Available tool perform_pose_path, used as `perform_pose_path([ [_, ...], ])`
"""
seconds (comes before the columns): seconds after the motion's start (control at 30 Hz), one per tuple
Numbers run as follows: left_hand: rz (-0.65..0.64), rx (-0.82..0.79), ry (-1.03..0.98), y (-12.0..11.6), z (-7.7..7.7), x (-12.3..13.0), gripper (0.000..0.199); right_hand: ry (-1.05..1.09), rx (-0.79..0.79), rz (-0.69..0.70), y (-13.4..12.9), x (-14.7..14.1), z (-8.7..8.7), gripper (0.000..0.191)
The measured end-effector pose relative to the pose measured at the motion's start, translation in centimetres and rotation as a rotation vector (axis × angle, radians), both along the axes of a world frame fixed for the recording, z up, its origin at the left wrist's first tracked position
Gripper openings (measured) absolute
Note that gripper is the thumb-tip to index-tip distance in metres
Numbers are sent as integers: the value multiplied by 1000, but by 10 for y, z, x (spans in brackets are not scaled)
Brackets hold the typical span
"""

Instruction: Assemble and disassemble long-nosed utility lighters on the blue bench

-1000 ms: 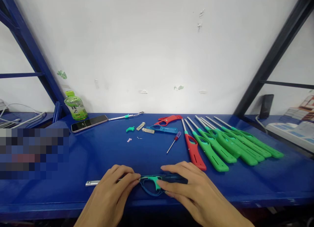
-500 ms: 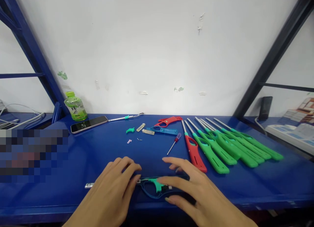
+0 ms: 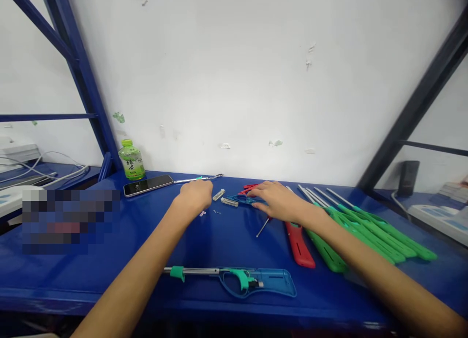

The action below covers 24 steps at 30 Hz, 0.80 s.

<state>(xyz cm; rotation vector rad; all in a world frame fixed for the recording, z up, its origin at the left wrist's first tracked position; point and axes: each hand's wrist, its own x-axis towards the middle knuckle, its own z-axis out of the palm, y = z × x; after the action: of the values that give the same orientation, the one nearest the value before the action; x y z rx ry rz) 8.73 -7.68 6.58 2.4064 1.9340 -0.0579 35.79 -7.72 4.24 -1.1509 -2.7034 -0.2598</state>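
My left hand (image 3: 195,194) is closed over the back of the table, where a small green trigger lay before; its fingertips and anything in them are hidden. My right hand (image 3: 276,199) reaches to a clear blue lighter half-shell (image 3: 241,198), fingers apart over it, apparently touching. Red plastic handle parts (image 3: 248,187) lie partly under that hand. Beside the blue shell are two small clear fuel tanks (image 3: 229,202). Near the front edge rests an opened long-necked lighter (image 3: 280,281), a blue half-shell with metal tube, green trigger and green collar; neither hand touches it.
Assembled green lighters (image 3: 387,230) and a red one (image 3: 300,245) lie at the right, under my right forearm. A screwdriver (image 3: 263,227) is below my right hand. At the back left are a phone (image 3: 148,185), a bottle (image 3: 131,161) and a metal lighter tube (image 3: 215,177).
Both hands have left the opened lighter at the front edge and moved away to the parts at the back. My left hand now covers the green trigger's spot. The view has shifted slightly.
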Motion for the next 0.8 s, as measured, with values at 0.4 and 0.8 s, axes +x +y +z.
perform_pose_path([
  [0.4, -196, -203, -238, 33, -16, -55, 32, -34, 61, 51, 5, -12, -15, 25],
  [0.8, -204, -371, -235, 19, -24, -62, 28, -228, 151, 60, 25, -79, -12, 34],
])
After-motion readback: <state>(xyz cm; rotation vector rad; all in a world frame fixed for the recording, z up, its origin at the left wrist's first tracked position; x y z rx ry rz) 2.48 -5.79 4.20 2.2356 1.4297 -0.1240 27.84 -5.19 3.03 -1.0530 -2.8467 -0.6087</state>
